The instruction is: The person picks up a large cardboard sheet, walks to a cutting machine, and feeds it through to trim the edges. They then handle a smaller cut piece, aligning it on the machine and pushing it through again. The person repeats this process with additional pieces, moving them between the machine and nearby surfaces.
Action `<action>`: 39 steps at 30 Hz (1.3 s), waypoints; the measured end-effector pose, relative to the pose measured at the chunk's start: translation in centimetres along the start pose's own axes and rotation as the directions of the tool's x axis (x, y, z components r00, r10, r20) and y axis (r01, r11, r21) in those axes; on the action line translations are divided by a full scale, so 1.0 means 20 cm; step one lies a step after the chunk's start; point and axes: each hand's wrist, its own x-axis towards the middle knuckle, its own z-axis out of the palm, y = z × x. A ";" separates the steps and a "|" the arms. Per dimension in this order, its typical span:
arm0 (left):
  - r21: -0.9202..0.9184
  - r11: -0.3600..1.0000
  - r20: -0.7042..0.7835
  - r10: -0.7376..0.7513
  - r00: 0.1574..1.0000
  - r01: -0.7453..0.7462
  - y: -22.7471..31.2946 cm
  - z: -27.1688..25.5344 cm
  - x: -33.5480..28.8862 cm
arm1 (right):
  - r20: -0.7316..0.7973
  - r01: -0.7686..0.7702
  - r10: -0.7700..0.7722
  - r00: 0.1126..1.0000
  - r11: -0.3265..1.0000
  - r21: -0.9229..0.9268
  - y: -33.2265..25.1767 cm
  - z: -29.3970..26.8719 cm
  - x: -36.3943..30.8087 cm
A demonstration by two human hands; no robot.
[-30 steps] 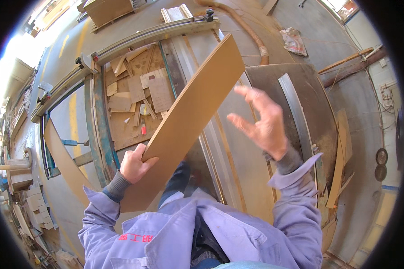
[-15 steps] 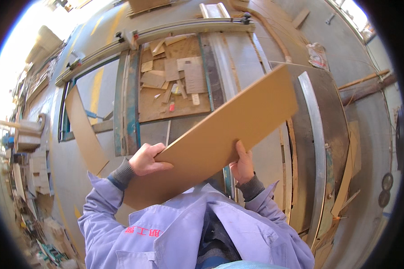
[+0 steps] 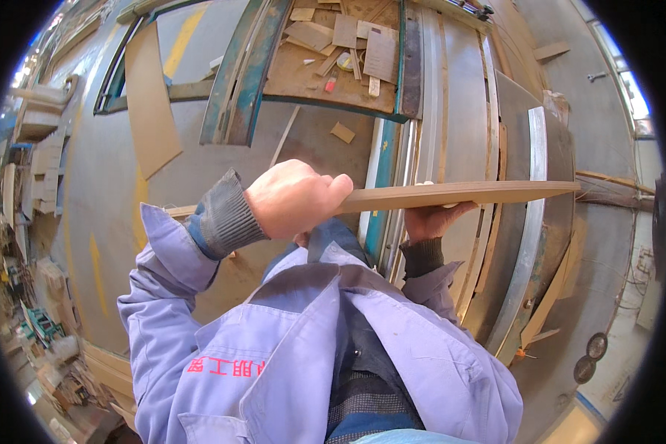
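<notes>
A long brown fibreboard panel [image 3: 466, 194] is held in front of my body, its narrow edge turned up toward me so that the broad face barely shows. My left hand [image 3: 296, 196] wraps over the panel's left part, fingers curled and thumb pointing right. Near the middle, my right hand [image 3: 435, 220] grips the same panel from the near side, with fingertips showing just past the far edge. The panel's right end reaches out over the metal rails of the machine. My left hand and sleeve cover much of its left end.
A machine table [image 3: 274, 103] with scrap offcuts [image 3: 348, 37] on a board lies ahead. Another brown strip [image 3: 149, 96] leans at the left. A long metal rail [image 3: 531, 214] runs along the right, and a small offcut [image 3: 342, 132] lies on the grey surface.
The panel has turned from a slanted, face-up position to nearly level on its edge. My left hand has rolled over and moved up and right; my view has shifted nearer the machine.
</notes>
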 end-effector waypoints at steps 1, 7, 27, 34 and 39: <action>0.023 1.000 -0.026 0.008 1.000 -0.008 0.03 0.01 -0.02 | 0.081 -0.049 0.049 0.995 0.999 0.001 0.00 -0.03 0.00; 0.164 0.987 -0.045 0.002 0.999 0.005 0.21 0.06 -0.08 | 0.364 -0.237 0.195 0.911 0.969 0.074 0.00 -0.20 0.02; 0.271 0.960 -0.079 0.101 0.992 -0.076 0.32 0.16 0.00 | 0.397 -0.218 0.130 0.908 0.959 0.183 -0.10 -0.33 -0.04; 0.368 0.909 -0.022 0.218 0.976 -0.195 0.39 0.20 0.04 | 0.404 -0.175 0.068 0.912 0.956 0.234 -0.16 -0.39 -0.07; 0.421 0.872 -0.010 0.281 0.960 -0.250 0.46 0.30 0.11 | 0.377 -0.139 0.027 0.926 0.952 0.271 -0.20 -0.56 -0.06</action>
